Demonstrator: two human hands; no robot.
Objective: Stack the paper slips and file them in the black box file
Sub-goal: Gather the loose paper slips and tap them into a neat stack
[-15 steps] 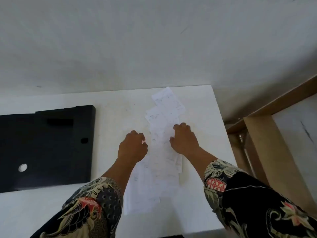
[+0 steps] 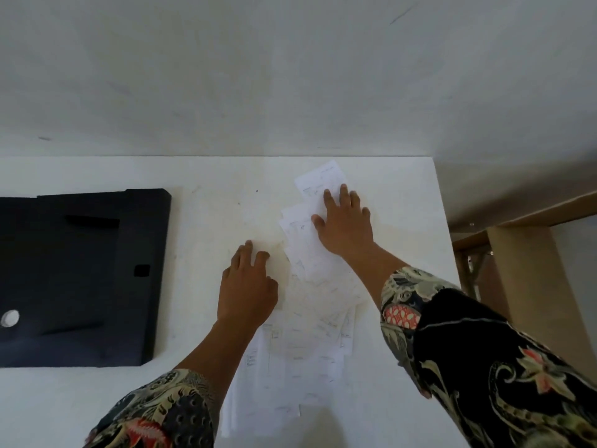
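Nearest the person, the paper slips (image 2: 300, 360) lie fanned out in a loose, overlapping trail on the white table (image 2: 200, 215), running from the near edge away toward the far right. They are not yet squared into one pile, so the stacking is at most just begun.

A little farther in, the left hand (image 2: 247, 287) rests palm down at the left edge of the trail, fingers (image 2: 248, 253) together and fairly flat, pressing on the surface rather than gripping anything; whether a slip lies under it cannot be told.

Farther still, the right hand (image 2: 345, 226) lies flat with its fingers spread wide over the far slips, the fingertips touching the farthest sheet (image 2: 318, 179). It holds nothing pinched; it looks placed to draw those far slips back toward the rest.

Well apart on the left of the table lies the black box file (image 2: 84, 276), flat and closed as far as can be seen, with no slip in or on it.

Judged from this, gathering, squaring the stack, opening the file and filing all remain to be done.
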